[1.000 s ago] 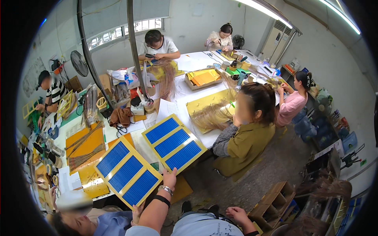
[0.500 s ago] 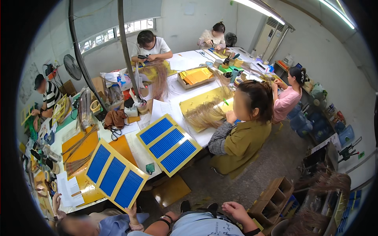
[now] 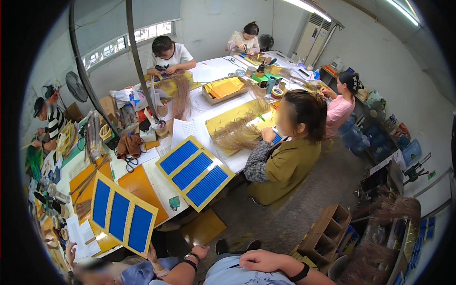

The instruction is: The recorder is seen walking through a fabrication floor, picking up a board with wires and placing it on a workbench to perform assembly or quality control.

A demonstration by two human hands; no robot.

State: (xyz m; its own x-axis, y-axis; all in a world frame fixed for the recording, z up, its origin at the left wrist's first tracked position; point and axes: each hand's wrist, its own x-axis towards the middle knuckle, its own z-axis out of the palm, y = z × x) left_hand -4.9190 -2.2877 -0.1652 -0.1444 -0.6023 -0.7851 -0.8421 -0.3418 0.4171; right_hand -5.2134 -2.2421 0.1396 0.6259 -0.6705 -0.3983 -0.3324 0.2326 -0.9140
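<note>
- Head view: the left hand (image 3: pixel 200 251), with a watch at the wrist, hangs low near the table edge, fingers loosely curled on nothing.
- The right hand (image 3: pixel 259 261) rests flat on the person's own light blue shirt (image 3: pixel 237 273), fingers spread, holding nothing.
- Nearest the left hand, a yellow frame with three blue panels (image 3: pixel 122 214) stands tilted at the table (image 3: pixel 166 187) edge, gripped from below by a seated co-worker's hand (image 3: pixel 153 259).
- A second like frame (image 3: pixel 194 171) lies flat just beyond.
</note>
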